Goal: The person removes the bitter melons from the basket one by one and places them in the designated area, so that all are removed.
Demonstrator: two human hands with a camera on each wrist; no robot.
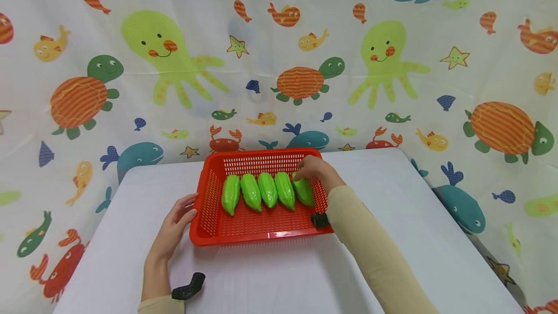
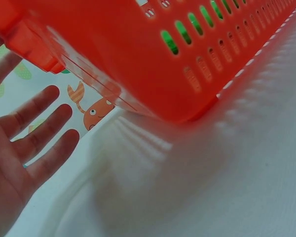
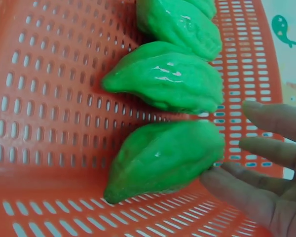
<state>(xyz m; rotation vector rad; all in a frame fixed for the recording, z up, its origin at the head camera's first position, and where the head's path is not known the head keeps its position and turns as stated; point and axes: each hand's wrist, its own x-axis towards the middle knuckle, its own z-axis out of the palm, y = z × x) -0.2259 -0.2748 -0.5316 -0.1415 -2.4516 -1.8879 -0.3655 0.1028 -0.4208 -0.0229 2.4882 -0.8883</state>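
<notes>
A red plastic basket point(image 1: 244, 238) holds several glossy green, ridged, pointed gourds point(image 1: 267, 189) lying side by side in a row. My right hand point(image 1: 320, 171) reaches over the right side, close to the blunt end of the rightmost gourd point(image 3: 165, 157). In the right wrist view its fingers are spread apart, and the thumb lies right at that gourd. At the left side of the basket, my left hand point(image 1: 172, 224) rests by the rim. The left wrist view shows the left hand's fingers point(image 2: 44, 153) extended beside the basket's outer wall point(image 2: 113, 54).
The basket stands on a white-covered table point(image 1: 261, 280), near its back edge. Behind the table hangs a cloth point(image 1: 270, 62) printed with sea animals. Black wrist devices point(image 1: 189, 286) sit at both wrists.
</notes>
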